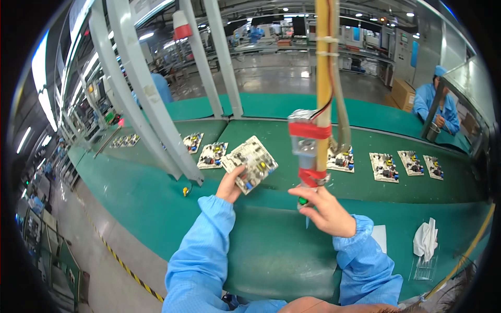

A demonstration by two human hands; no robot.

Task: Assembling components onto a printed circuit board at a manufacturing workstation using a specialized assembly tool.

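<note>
My left hand (pixel 230 185) grips a pale circuit board (pixel 252 163) by its near left edge. The board is tilted up above the green belt, its component side showing yellow, black and blue parts. To its right, my right hand (pixel 330 209) is closed around the lower end of a hanging tool (pixel 309 143). This tool is wrapped in red tape and fixed to a yellow upright pole (pixel 323 62). A green button (pixel 302 200) shows between my thumb and fingers, with a thin blue tip below. The far fingers of my right hand are partly hidden.
Several circuit boards (pixel 384 167) lie along the green conveyor belt (pixel 292 182), on both sides of the pole. Grey metal posts (pixel 148 94) rise at the left. A white cloth (pixel 425 240) lies at the right. Across the belt, a co-worker (pixel 438 107) in blue sits.
</note>
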